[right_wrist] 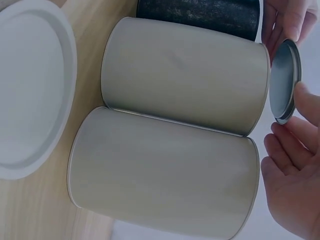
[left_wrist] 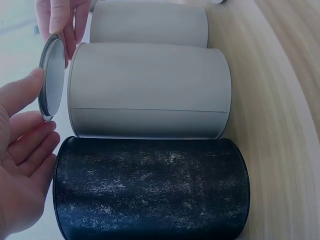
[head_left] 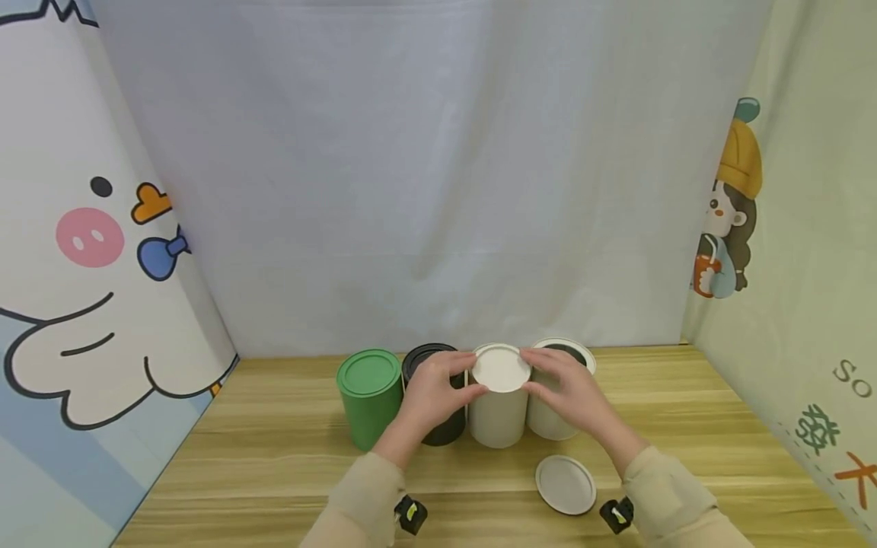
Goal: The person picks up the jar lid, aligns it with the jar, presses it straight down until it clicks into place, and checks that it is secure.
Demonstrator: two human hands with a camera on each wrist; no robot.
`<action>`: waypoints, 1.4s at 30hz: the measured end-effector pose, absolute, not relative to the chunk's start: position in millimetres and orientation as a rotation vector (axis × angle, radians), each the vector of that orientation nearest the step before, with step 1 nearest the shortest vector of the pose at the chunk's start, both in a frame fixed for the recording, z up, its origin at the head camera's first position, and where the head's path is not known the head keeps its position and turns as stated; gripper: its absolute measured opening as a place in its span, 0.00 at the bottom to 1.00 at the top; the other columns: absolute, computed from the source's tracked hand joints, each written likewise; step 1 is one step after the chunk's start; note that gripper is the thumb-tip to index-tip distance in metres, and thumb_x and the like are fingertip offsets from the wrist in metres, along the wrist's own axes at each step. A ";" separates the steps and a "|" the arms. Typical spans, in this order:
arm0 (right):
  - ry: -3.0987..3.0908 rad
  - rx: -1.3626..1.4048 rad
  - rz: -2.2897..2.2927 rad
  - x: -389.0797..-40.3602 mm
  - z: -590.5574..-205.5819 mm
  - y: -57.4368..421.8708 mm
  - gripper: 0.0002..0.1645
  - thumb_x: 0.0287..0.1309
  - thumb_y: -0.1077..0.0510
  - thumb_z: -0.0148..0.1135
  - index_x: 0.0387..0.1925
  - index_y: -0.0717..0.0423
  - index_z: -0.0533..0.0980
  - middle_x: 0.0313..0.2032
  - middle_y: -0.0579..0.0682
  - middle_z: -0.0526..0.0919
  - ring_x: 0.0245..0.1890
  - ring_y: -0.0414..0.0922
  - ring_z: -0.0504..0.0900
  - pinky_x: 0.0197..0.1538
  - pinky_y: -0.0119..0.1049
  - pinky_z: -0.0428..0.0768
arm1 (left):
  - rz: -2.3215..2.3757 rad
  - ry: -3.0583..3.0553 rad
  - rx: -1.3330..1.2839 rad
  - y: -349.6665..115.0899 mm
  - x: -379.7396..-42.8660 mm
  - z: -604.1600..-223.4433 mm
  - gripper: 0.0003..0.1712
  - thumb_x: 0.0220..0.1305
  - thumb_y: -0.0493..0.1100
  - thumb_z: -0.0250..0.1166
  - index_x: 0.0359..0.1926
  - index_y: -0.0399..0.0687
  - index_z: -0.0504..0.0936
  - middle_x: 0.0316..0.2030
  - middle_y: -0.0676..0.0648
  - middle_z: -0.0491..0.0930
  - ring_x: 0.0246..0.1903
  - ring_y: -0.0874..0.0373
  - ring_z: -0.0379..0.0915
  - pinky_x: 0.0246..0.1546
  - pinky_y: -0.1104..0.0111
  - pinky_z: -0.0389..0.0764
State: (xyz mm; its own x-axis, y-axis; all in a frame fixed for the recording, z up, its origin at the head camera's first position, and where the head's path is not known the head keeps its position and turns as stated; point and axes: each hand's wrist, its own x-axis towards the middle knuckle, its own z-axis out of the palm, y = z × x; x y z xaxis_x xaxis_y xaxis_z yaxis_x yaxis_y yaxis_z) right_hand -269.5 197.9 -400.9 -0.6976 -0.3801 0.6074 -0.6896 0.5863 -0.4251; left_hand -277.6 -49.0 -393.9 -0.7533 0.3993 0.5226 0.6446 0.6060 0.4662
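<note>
Between both hands is a round white lid (head_left: 502,368), held just over the top of a white can (head_left: 496,422). My left hand (head_left: 438,392) pinches its left edge with thumb and fingers. The right hand (head_left: 565,380) pinches the opposite edge. Seen from the left wrist, a narrow gap separates the lid (left_wrist: 52,77) from the can's rim, and its underside faces the can (left_wrist: 150,90). To the right stands a second white can (head_left: 550,418), uncovered and dark inside, partly hidden by my right hand. Another white lid (head_left: 566,485) lies on the table in front.
A black can (head_left: 445,432) with a black lid stands left of the white cans, partly behind my left hand. Beyond it is a green can (head_left: 370,415) with its lid on. The wooden table (head_left: 274,441) ends at a pale curtain (head_left: 411,190) behind the cans.
</note>
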 end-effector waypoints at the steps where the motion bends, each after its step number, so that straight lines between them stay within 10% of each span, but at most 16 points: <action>1: -2.367 0.847 0.914 -270.4 -400.5 198.1 0.29 0.51 0.67 0.74 0.56 0.69 0.78 0.55 0.61 0.81 0.57 0.60 0.76 0.57 0.56 0.76 | -0.926 -2.476 -0.833 -48.4 -278.4 -393.3 0.27 0.57 0.47 0.75 0.57 0.40 0.83 0.55 0.44 0.81 0.57 0.47 0.75 0.56 0.54 0.77; 42: -2.584 0.902 0.663 -292.5 -386.2 200.9 0.24 0.58 0.61 0.70 0.54 0.70 0.79 0.53 0.62 0.82 0.53 0.61 0.79 0.57 0.56 0.75 | -0.715 -2.710 -0.809 -39.8 -298.3 -382.1 0.23 0.60 0.50 0.73 0.55 0.48 0.85 0.53 0.47 0.83 0.53 0.50 0.77 0.52 0.59 0.79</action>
